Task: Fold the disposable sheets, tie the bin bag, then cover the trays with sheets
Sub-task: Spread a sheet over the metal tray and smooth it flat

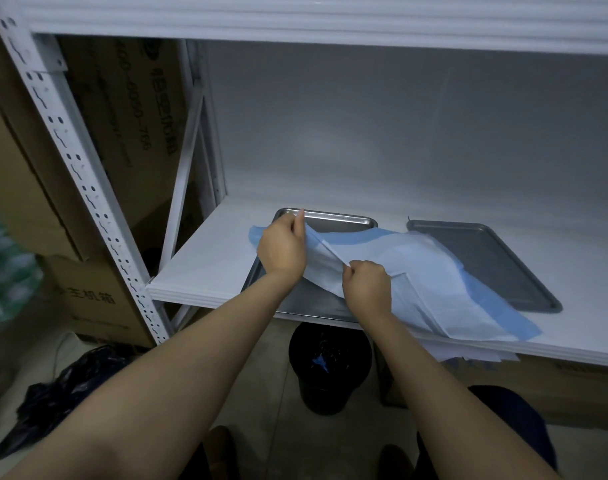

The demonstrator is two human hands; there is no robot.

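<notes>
A pale blue disposable sheet (409,271) lies partly spread over a shiny steel tray (337,220) on the white shelf (209,258). My left hand (283,247) pinches the sheet's far left edge over the tray. A little nearer and to the right, my right hand (366,284) pinches a fold of the same sheet. The sheet's right end reaches the corner of a darker grey tray (486,265) and drapes toward the shelf's front edge. More white sheets (475,355) stick out under the shelf's front edge.
A black bin (330,368) stands on the floor below the shelf. A tied black bin bag (63,393) lies on the floor at the left. Cardboard boxes (98,299) stand behind the white rack post (88,188). My shoes show at the bottom.
</notes>
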